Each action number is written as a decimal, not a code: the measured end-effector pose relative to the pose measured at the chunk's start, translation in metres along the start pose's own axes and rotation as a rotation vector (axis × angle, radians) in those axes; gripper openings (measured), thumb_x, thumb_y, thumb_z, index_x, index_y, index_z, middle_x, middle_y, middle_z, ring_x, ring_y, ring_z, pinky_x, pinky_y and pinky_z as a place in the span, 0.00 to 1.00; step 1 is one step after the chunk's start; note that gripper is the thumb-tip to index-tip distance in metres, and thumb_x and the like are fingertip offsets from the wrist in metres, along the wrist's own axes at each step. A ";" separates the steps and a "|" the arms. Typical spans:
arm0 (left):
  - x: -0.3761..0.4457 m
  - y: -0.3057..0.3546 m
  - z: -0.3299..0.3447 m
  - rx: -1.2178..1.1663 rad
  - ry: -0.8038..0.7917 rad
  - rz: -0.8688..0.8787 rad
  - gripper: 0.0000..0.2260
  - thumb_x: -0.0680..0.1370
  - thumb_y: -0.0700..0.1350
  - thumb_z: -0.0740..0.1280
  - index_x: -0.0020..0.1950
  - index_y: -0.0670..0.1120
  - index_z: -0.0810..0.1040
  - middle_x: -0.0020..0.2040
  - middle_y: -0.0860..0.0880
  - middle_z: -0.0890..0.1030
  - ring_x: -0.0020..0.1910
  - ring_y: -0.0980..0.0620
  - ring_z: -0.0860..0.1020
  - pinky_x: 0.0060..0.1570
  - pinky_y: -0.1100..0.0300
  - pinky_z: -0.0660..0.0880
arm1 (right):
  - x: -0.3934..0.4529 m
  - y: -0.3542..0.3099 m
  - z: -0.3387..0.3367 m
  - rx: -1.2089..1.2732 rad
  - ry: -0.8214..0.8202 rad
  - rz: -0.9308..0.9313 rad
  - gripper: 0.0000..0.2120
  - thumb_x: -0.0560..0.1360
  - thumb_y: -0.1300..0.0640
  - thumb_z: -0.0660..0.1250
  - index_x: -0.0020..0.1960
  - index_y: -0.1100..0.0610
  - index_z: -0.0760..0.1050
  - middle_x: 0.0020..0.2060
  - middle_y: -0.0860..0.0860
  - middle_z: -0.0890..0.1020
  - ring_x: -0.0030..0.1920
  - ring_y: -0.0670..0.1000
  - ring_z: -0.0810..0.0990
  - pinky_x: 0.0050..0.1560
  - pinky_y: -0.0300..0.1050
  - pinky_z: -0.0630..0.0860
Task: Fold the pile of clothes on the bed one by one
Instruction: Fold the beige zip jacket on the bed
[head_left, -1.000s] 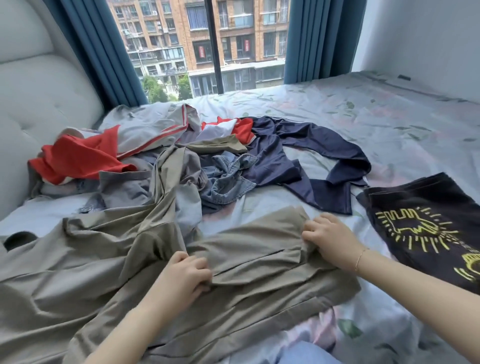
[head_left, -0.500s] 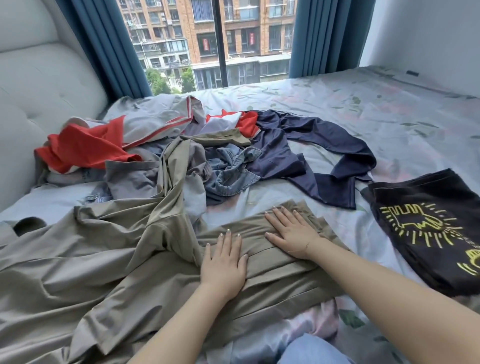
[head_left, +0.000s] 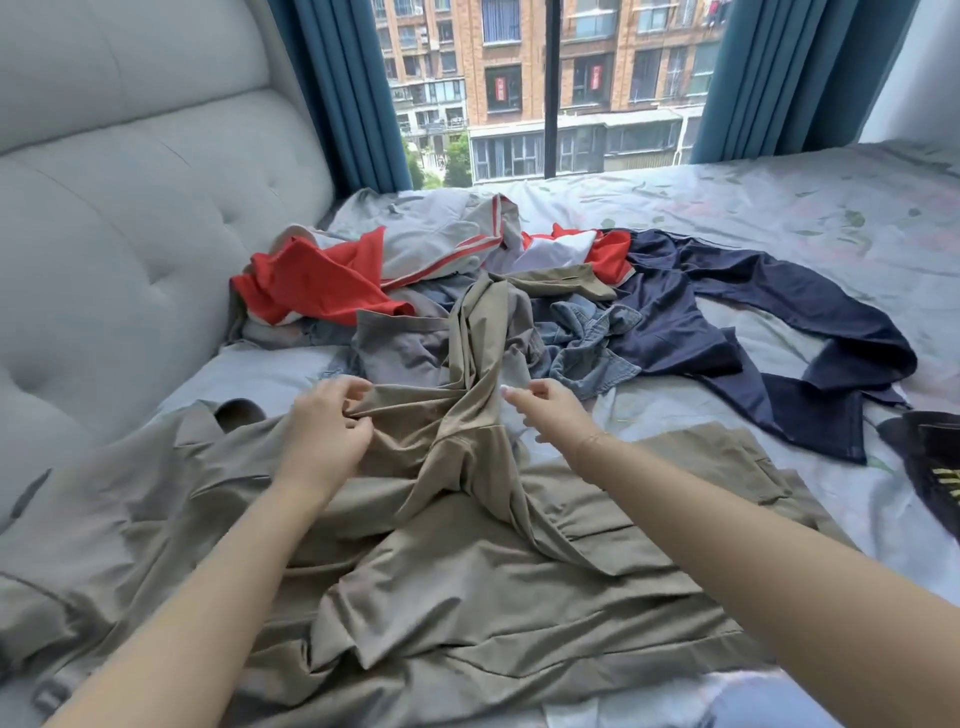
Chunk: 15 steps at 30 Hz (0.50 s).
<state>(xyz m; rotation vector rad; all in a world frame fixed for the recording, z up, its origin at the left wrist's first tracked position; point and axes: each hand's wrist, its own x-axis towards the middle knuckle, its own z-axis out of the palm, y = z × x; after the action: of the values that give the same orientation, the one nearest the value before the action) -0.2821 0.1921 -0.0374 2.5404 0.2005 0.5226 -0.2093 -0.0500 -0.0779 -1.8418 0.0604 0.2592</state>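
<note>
**Khaki garment: hands up at the twisted section**

Both hands have left the flattened folded panel, where they pressed palm-down half a second ago, and now sit higher up the khaki garment (head_left: 467, 597), at its twisted middle. View has tilted up too; more window shows.

Grip state: left hand (head_left: 327, 431) pinches a bunched ridge of khaki cloth between thumb and curled fingers. Right hand (head_left: 550, 410) is loosely curled, thumb and forefinger close together just beside the twisted rope of fabric; whether it has any cloth between them, I cannot tell.

Location: khaki garment spreads over the near half of the bed (head_left: 779, 218), its far end running up into the pile of clothes (head_left: 441, 291).

Risks, as judged:
- Far end is tangled under the grey and denim pieces (head_left: 587, 343); a pull could drag the pile along.
- Tugging the twist may undo the folded panel at near right.
- Smooth cloth likely slips from a light pinch.

Materials: khaki is thin, matte, drapes in soft creases. Denim is stiffer, crumpled. Navy garment (head_left: 779, 338) has slight sheen, lies sprawled. Red piece (head_left: 311, 286) is flat-toned. Black printed item (head_left: 930, 462) lies at the right edge, apart from the pile. Headboard (head_left: 130, 208) is tufted, padded.
</note>
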 end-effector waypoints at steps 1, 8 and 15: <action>0.011 -0.021 -0.012 0.097 -0.006 -0.051 0.18 0.70 0.38 0.69 0.58 0.48 0.79 0.54 0.47 0.80 0.55 0.44 0.76 0.55 0.50 0.73 | 0.006 -0.009 0.015 0.035 0.015 0.037 0.34 0.71 0.40 0.69 0.69 0.58 0.67 0.60 0.53 0.76 0.59 0.53 0.76 0.61 0.51 0.74; 0.039 -0.107 -0.064 0.277 -0.526 -0.317 0.43 0.59 0.64 0.71 0.71 0.50 0.69 0.70 0.47 0.71 0.69 0.47 0.69 0.68 0.53 0.66 | 0.031 -0.037 0.058 0.202 0.179 -0.059 0.18 0.65 0.44 0.70 0.41 0.59 0.78 0.40 0.56 0.83 0.47 0.57 0.82 0.57 0.57 0.76; 0.036 -0.132 -0.077 -0.127 -0.437 -0.259 0.15 0.72 0.44 0.76 0.58 0.47 0.80 0.53 0.52 0.83 0.54 0.55 0.80 0.60 0.59 0.74 | -0.046 -0.060 0.036 0.742 -0.041 -0.198 0.08 0.77 0.65 0.64 0.40 0.56 0.74 0.32 0.48 0.80 0.35 0.45 0.79 0.39 0.38 0.77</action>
<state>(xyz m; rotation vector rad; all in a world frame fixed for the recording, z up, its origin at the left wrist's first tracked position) -0.2848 0.3493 -0.0356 2.3858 0.3165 -0.1180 -0.2489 -0.0028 -0.0207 -1.0943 -0.0508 0.1095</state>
